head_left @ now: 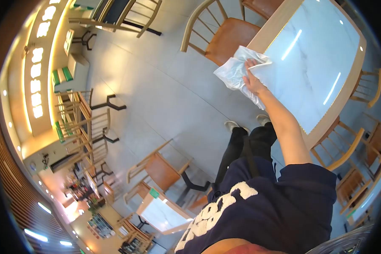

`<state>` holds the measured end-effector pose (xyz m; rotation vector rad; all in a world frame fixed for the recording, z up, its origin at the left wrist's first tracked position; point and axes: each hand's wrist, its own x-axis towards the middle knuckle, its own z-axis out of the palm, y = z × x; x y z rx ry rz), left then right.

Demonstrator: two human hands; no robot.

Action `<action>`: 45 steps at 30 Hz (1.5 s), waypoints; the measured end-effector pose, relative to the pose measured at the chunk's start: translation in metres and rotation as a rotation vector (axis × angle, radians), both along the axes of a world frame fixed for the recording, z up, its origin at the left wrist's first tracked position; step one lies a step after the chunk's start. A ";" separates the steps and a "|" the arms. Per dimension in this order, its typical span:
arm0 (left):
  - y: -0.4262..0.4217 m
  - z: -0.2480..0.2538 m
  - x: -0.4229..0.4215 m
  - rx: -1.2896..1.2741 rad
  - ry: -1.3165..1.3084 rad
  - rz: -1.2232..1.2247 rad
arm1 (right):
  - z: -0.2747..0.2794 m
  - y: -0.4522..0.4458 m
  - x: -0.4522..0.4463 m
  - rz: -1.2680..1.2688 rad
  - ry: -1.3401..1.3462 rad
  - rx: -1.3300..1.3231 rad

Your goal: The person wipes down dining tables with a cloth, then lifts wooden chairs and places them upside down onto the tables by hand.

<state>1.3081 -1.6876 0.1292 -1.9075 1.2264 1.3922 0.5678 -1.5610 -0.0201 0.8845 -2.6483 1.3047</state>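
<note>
Leftward first, a wooden chair with a brown seat stands on the grey floor, well apart from the bench. Further along, another brown-seated chair is tucked up against the bench's left edge. Next comes the white sheet, thin and creased, spread over the near left corner, with part of it jutting past the wooden rim above the floor and its other side lying on the pale, marbled top. On it is the right hand, holding the sheet with the thumb apart from the fingers; how firmly it grips, I cannot tell. As for the left hand, it is out of view, so its state cannot be told. Rightward, the bare top runs on under streaks of reflected light, and two more chairs stand by the bench, one at its right edge, one just beside its near right corner.

To handle the sheet well here, I would keep the palm low and the pressure even, smoothing out the creases so that more of the sheet meets the top. Right at the corner, a lighter touch seems wise: the overhanging part could drag or slip off the rim. Bringing the loose flap back under the fingers should give better control.
</note>
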 end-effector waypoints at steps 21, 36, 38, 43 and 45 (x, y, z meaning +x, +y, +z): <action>-0.218 0.001 -0.483 -0.005 0.240 -0.598 | 0.032 0.146 -0.026 -1.239 -0.197 0.598; -0.031 -0.100 -0.818 -0.345 0.496 -0.769 | 0.009 0.101 -0.115 0.094 -0.377 -0.087; -0.011 -0.112 -0.832 -0.447 0.447 -0.977 | 0.010 0.182 -0.150 -0.227 -0.312 0.009; 0.023 -0.093 -0.841 -0.722 0.336 -1.070 | -0.011 0.375 -0.209 -1.347 -0.130 0.418; 0.025 -0.090 -0.839 -0.723 0.318 -1.073 | -0.005 0.373 -0.235 -1.494 -0.177 0.686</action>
